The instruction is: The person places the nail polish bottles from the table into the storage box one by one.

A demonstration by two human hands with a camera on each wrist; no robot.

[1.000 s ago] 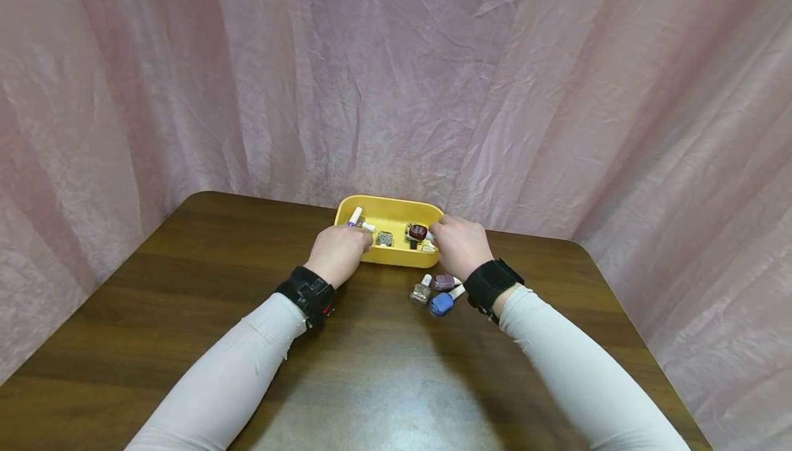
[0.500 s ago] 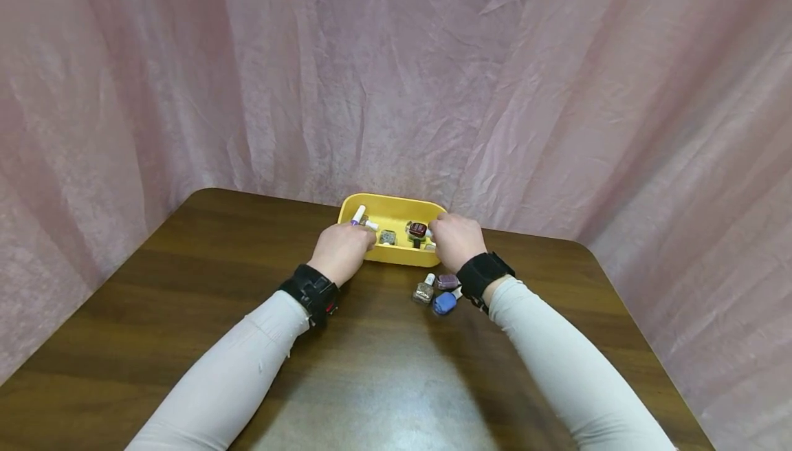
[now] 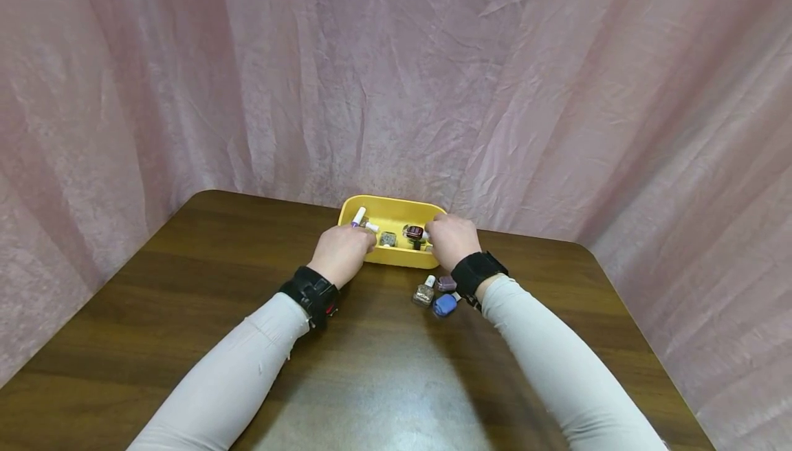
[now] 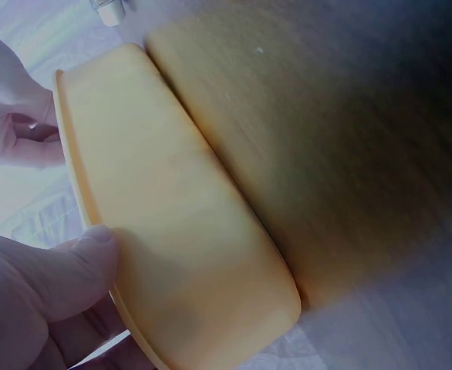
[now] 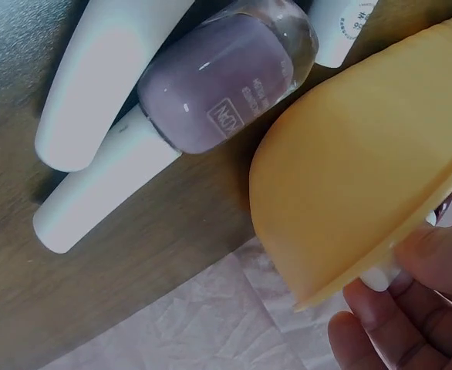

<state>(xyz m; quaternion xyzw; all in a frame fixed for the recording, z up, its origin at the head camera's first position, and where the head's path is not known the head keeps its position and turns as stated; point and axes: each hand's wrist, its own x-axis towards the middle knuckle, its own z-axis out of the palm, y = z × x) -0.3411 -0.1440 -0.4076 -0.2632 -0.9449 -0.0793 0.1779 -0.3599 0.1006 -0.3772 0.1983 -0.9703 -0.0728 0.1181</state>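
I have the left hand [image 3: 342, 251] gripping the yellow tray [image 3: 399, 257] at its near left; the right hand [image 3: 454, 239] seems to pinch the dark red nail polish bottle [image 3: 413, 232] by its white cap [image 5: 376, 278], inside the right end. I'd brace the tray and turn the bottle slowly.

The place looks like a small curtained corner. Pink cloth [image 3: 396, 80] hangs in folds at the left, far and right sides of a brown table [image 3: 173, 286] with wood grain. Whether it belongs to a home or a studio, I cannot tell.
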